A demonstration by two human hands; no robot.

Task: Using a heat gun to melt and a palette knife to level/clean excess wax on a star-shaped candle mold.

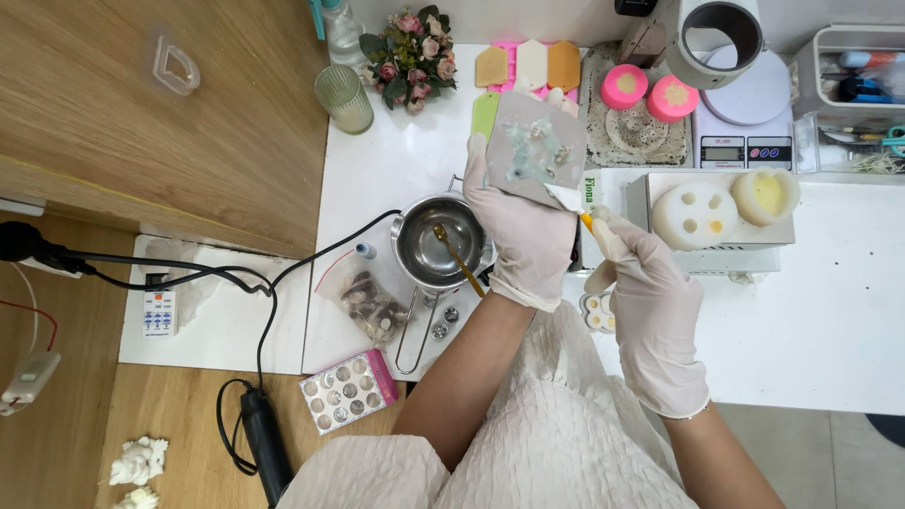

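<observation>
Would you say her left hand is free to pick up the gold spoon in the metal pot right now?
Probably not as things stand. The left hand is holding a grey tile, so it is occupied. The spoon itself lies uncovered in the open pot just beside that hand.

One head-worn camera looking almost straight down from above, sitting close over the white worktable (405, 170), taking in both gloved hands at frame centre, the person's white-clad lap at the bottom edge, wooden floor showing at left, no second view sharing the scene.
</observation>
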